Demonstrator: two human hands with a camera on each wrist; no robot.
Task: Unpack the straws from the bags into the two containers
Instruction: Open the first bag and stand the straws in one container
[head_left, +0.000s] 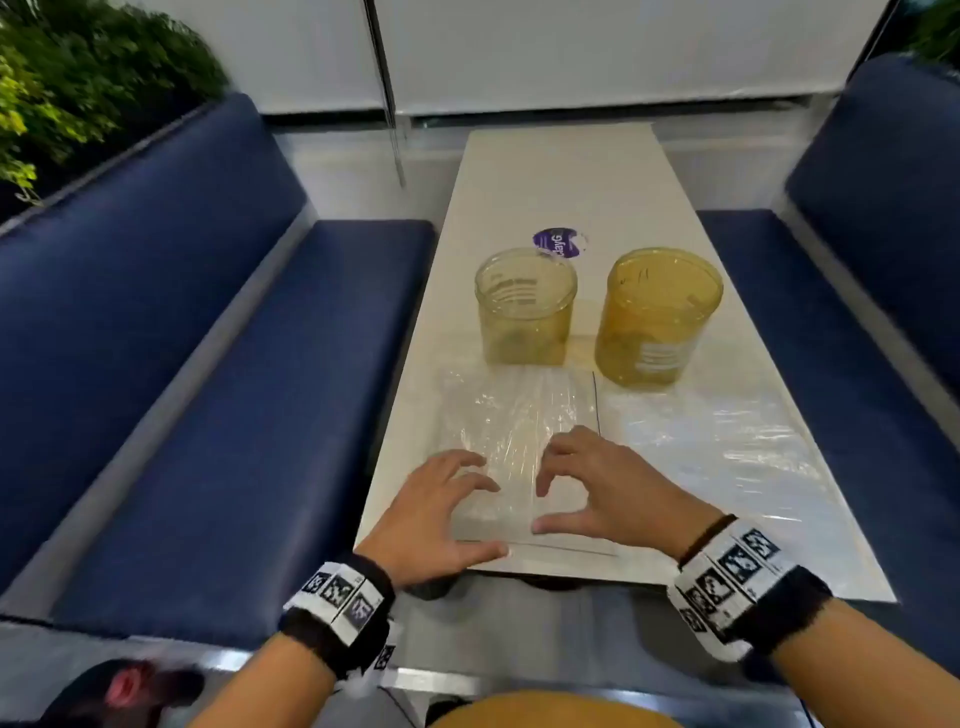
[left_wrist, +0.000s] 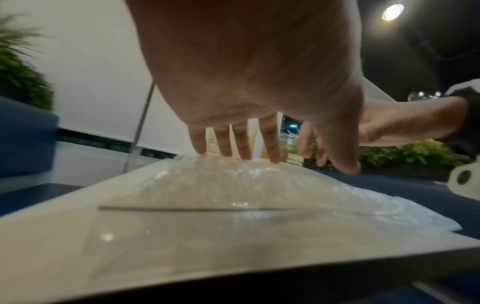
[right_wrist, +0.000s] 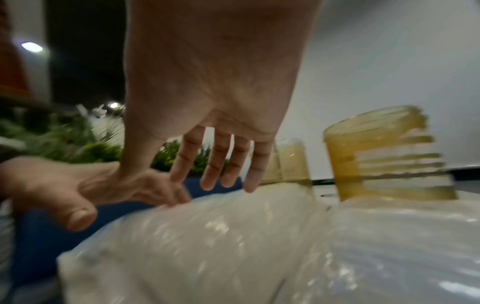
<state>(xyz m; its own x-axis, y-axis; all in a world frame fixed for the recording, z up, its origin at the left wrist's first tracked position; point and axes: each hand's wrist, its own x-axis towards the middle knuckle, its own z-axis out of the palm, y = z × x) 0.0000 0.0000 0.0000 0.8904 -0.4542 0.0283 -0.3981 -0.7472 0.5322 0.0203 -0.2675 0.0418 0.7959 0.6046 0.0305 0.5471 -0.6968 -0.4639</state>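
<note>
Two clear plastic bags of straws lie side by side on the white table (head_left: 561, 171). Both my hands are spread over the left bag (head_left: 514, 421) (left_wrist: 233, 191) (right_wrist: 207, 236) near the table's front edge. My left hand (head_left: 457, 512) (left_wrist: 272, 152) touches the bag's top with its fingertips. My right hand (head_left: 566, 499) (right_wrist: 194, 181) arches over the bag with fingers apart, just above or on the plastic. Neither hand grips anything. The right bag (head_left: 727, 447) (right_wrist: 402, 236) lies untouched. Behind the bags stand two yellowish translucent jars, left (head_left: 524, 306) (right_wrist: 288, 162) and right (head_left: 657, 317) (right_wrist: 384, 154), with no lids.
Blue cushioned benches run along both sides of the narrow table, left (head_left: 234, 389) and right (head_left: 857, 338). A purple sticker (head_left: 556, 243) lies on the tabletop behind the left jar. Green plants (head_left: 62, 93) stand beyond the left bench.
</note>
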